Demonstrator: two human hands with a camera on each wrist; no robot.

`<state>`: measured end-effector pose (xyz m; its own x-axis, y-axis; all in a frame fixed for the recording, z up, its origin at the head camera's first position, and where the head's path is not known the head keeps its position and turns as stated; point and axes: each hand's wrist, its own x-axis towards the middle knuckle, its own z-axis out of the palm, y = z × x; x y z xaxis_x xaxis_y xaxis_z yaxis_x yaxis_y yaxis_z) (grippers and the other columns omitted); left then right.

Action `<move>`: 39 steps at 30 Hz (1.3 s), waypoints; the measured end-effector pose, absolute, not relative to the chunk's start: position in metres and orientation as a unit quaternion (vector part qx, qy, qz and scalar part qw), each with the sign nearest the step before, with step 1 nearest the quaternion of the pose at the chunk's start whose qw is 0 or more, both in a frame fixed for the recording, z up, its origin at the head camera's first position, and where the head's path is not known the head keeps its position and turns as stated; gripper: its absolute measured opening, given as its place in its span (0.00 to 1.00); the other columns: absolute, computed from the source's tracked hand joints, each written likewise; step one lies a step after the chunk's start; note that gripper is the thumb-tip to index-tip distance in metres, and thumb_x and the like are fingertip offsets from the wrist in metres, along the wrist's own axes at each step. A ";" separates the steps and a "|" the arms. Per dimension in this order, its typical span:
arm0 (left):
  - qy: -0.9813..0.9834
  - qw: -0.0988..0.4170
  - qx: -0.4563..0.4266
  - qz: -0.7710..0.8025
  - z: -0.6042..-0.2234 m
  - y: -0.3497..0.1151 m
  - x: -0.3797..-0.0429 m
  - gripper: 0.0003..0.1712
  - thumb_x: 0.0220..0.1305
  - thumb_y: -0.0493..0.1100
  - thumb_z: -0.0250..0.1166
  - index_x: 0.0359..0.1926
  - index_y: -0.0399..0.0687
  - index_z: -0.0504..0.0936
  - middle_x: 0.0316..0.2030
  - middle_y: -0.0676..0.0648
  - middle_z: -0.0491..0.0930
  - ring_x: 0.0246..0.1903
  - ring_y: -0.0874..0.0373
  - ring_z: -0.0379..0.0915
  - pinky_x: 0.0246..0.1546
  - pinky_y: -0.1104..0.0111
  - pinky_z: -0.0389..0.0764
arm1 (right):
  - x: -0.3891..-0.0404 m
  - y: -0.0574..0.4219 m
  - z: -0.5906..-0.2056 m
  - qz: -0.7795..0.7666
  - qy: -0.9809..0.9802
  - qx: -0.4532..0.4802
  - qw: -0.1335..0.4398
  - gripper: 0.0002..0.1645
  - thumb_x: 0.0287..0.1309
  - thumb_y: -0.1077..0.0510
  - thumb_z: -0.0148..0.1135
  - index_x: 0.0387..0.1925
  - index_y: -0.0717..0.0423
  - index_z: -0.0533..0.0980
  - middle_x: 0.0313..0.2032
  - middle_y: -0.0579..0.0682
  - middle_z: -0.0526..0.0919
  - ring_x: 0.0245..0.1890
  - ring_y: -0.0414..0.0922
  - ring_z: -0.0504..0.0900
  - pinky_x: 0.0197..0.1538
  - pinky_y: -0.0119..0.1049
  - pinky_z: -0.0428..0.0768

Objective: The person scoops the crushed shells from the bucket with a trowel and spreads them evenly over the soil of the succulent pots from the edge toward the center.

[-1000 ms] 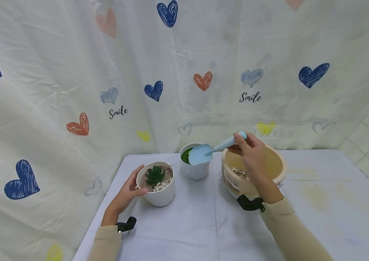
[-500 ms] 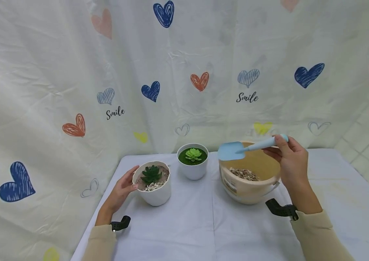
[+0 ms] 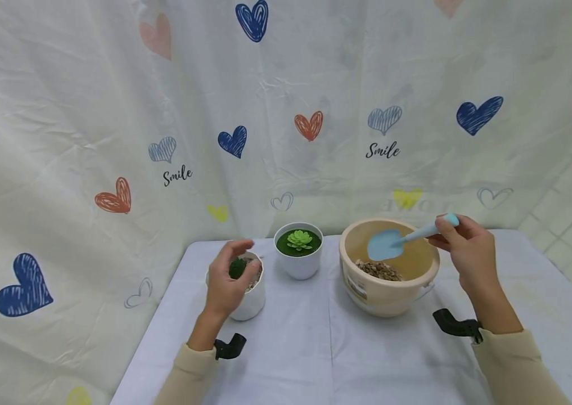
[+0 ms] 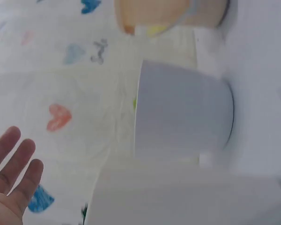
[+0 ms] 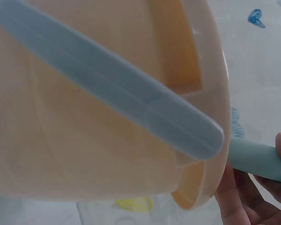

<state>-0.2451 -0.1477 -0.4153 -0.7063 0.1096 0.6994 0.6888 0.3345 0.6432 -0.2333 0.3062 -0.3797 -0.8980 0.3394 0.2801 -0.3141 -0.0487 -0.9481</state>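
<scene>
My right hand (image 3: 470,256) pinches the handle of a light blue trowel (image 3: 386,245), whose blade hangs inside the beige bucket's opening, above the pebbles (image 3: 379,270). In the right wrist view, the bucket wall (image 5: 98,145) hides the blade, while the trowel's handle end (image 5: 255,161) sticks out beside the rim. My left hand (image 3: 225,284) hovers by the left white pot (image 3: 251,302), thumb and fingers apart and curved around nothing. It partly covers the dark green succulent (image 3: 237,268). Spread fingers (image 4: 25,180) show in the left wrist view, away from the pots.
A second white pot (image 3: 300,265) with a light green succulent (image 3: 299,240) stands between the left pot and the bucket (image 3: 392,298). The bucket has a grey-blue carrying handle (image 5: 131,89). Behind the white-covered table (image 3: 296,360) hangs a heart-printed curtain (image 3: 326,73).
The right hand has carried the trowel rightward from near the middle pot, then lowered its blade into the bucket's opening. My left hand has let go of the left pot and moved right and up.
</scene>
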 end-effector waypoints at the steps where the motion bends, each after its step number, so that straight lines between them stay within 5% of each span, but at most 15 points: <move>1: -0.760 0.272 -0.280 -0.520 -0.415 -0.134 -0.245 0.22 0.64 0.36 0.69 0.59 0.45 0.80 0.53 0.47 0.84 0.56 0.51 0.81 0.62 0.65 0.77 | -0.234 0.306 -0.379 0.691 -0.687 -0.016 0.223 0.09 0.67 0.54 0.66 0.46 0.49 0.82 0.35 0.36 0.85 0.31 0.31 0.89 0.38 0.23 0.84; 4: -0.746 0.207 -0.326 -0.543 -0.420 -0.094 -0.247 0.21 0.65 0.36 0.68 0.59 0.44 0.79 0.53 0.45 0.84 0.54 0.48 0.82 0.59 0.59 0.81 | -0.237 0.303 -0.376 0.585 -0.782 -0.023 0.215 0.15 0.70 0.49 0.63 0.52 0.53 0.80 0.37 0.32 0.82 0.32 0.23 0.85 0.39 0.20 0.82; 7: -0.755 0.121 -0.319 -0.560 -0.430 -0.057 -0.252 0.24 0.67 0.41 0.67 0.63 0.50 0.76 0.57 0.46 0.82 0.57 0.49 0.80 0.60 0.54 0.80 | -0.240 0.299 -0.373 0.477 -0.853 -0.018 0.211 0.22 0.71 0.47 0.61 0.56 0.57 0.79 0.42 0.41 0.86 0.34 0.23 0.84 0.39 0.21 0.82; 11: -0.770 0.050 -0.281 -0.571 -0.440 -0.019 -0.261 0.29 0.70 0.50 0.65 0.70 0.57 0.70 0.64 0.48 0.77 0.62 0.51 0.76 0.63 0.51 0.77 | -0.247 0.292 -0.374 0.383 -0.899 0.002 0.214 0.23 0.73 0.47 0.60 0.58 0.60 0.79 0.50 0.67 0.86 0.41 0.52 0.91 0.45 0.46 0.86; 13: -0.768 0.031 -0.270 -0.580 -0.443 -0.004 -0.265 0.33 0.71 0.52 0.64 0.73 0.59 0.66 0.67 0.48 0.75 0.64 0.50 0.74 0.64 0.51 0.76 | -0.250 0.288 -0.375 0.363 -0.909 0.007 0.205 0.24 0.74 0.48 0.59 0.59 0.60 0.78 0.54 0.70 0.83 0.48 0.66 0.87 0.48 0.59 0.83; 15: -0.764 0.019 -0.260 -0.591 -0.446 0.008 -0.268 0.36 0.71 0.54 0.64 0.76 0.60 0.63 0.70 0.49 0.72 0.66 0.51 0.73 0.64 0.53 0.77 | -0.252 0.283 -0.376 0.356 -0.914 0.010 0.192 0.24 0.74 0.48 0.58 0.61 0.60 0.76 0.57 0.70 0.81 0.53 0.69 0.84 0.50 0.66 0.80; 20: -0.753 -0.007 -0.228 -0.618 -0.457 0.027 -0.271 0.36 0.72 0.57 0.62 0.77 0.64 0.63 0.73 0.48 0.68 0.67 0.50 0.72 0.59 0.59 0.80 | -0.256 0.269 -0.380 0.346 -0.924 0.023 0.159 0.23 0.75 0.49 0.57 0.62 0.59 0.76 0.58 0.68 0.82 0.55 0.69 0.83 0.48 0.64 0.81; 29: -0.735 -0.011 -0.205 -0.646 -0.472 0.035 -0.274 0.35 0.70 0.62 0.62 0.75 0.76 0.64 0.71 0.46 0.71 0.70 0.48 0.69 0.62 0.52 0.78 | -0.256 0.257 -0.385 0.343 -0.927 0.037 0.148 0.21 0.74 0.50 0.57 0.61 0.57 0.76 0.56 0.66 0.83 0.54 0.67 0.84 0.43 0.57 0.82; 39: -0.725 -0.028 -0.226 -0.650 -0.474 0.030 -0.274 0.39 0.67 0.61 0.64 0.77 0.75 0.60 0.71 0.42 0.70 0.71 0.49 0.68 0.65 0.47 0.75 | -0.253 0.258 -0.383 0.357 -0.921 0.026 0.152 0.24 0.75 0.47 0.55 0.61 0.60 0.76 0.58 0.67 0.82 0.55 0.68 0.82 0.46 0.59 0.81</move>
<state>-0.2740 0.0305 -0.4741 -0.8967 0.3630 0.2534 0.2911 0.0522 0.9553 -0.2532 0.2580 -0.3833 -0.9523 0.0604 0.2991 -0.1567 0.7444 -0.6491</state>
